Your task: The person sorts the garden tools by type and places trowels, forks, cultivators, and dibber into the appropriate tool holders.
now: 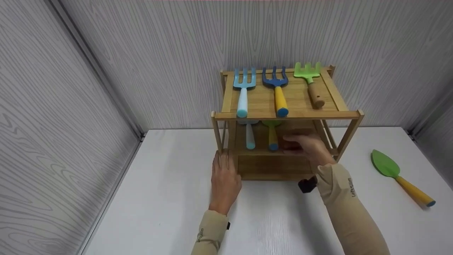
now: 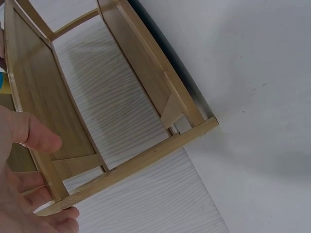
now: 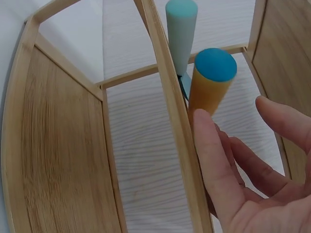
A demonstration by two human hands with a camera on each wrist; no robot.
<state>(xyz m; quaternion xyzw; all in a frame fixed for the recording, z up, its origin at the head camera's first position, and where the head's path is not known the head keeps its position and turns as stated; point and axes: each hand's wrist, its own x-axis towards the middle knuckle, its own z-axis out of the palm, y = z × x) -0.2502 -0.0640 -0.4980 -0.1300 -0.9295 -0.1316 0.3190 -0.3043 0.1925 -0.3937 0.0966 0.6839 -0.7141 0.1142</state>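
Note:
A three-tier wooden rack stands on the white table. My left hand holds its front left side at the middle shelf; in the left wrist view, the thumb lies on one side of the frame and the fingers on the other. Reaching into the middle tier, my right hand has its fingers apart. One fingertip is right at the yellow handle of a green-headed garden tool, and nothing sits between thumb and fingers. Left of that lies a tool with a pale handle.
Along the top shelf lie a light blue hand fork, a dark blue fork with a yellow handle and a green fork with a wooden handle. A green trowel rests on the table at right. Grey wood-grain panels surround the table.

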